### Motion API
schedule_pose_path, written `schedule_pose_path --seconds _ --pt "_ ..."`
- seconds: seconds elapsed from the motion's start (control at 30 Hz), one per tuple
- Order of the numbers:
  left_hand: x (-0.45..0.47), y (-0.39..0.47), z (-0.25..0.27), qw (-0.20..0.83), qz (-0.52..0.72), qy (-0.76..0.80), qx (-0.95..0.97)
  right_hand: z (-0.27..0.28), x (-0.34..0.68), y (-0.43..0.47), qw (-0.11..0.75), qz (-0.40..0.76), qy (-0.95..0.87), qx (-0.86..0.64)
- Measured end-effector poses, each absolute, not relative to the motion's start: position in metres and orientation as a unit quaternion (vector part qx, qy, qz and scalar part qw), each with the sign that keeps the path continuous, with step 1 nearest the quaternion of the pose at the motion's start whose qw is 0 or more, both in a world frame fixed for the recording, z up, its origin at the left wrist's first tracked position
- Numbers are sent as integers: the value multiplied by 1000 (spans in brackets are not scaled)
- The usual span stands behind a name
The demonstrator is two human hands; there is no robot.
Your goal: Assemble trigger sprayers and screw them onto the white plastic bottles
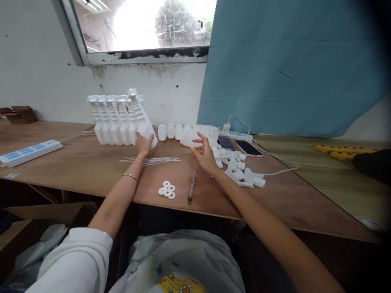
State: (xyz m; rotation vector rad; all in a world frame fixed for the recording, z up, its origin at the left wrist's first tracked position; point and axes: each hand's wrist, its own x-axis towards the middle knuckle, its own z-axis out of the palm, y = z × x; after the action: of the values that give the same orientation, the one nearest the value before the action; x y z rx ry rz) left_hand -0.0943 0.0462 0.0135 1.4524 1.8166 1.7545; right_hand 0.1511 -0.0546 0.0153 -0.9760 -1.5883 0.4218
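Observation:
My left hand point(144, 144) grips a white spray bottle point(144, 124) low on its body; the bottle leans to the left. Beside it stands a row of upright white spray bottles point(113, 126) with their trigger heads on. My right hand point(204, 154) holds nothing, its fingers apart, in front of several white bottles point(191, 136), one of them lying on its side. To the right of that hand is a pile of white trigger spray heads point(240, 171). Thin white tubes point(152, 161), white ring washers point(167, 190) and a screwdriver point(192, 186) lie nearer to me.
A power strip point(30, 152) is at the left and another one point(236, 135) at the back right, with cables. A phone point(249, 148) lies beside the spray heads. Below the table's left side stands an open cardboard box point(45, 211) holding white pieces.

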Motion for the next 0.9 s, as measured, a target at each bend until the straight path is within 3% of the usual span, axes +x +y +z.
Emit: schedule_pose_path --seconds 0.33,0.57,0.73,0.9 --pt "-91 44 7 152 559 628 520 13 151 -55 549 193 -703 -408" --pt "-81 28 19 55 494 662 561 14 151 -56 542 185 -704 -419" --pt "-83 35 24 53 470 680 560 14 150 -56 539 186 -704 -424" --pt "-85 49 22 -57 474 650 592 14 150 -56 538 191 -704 -423"
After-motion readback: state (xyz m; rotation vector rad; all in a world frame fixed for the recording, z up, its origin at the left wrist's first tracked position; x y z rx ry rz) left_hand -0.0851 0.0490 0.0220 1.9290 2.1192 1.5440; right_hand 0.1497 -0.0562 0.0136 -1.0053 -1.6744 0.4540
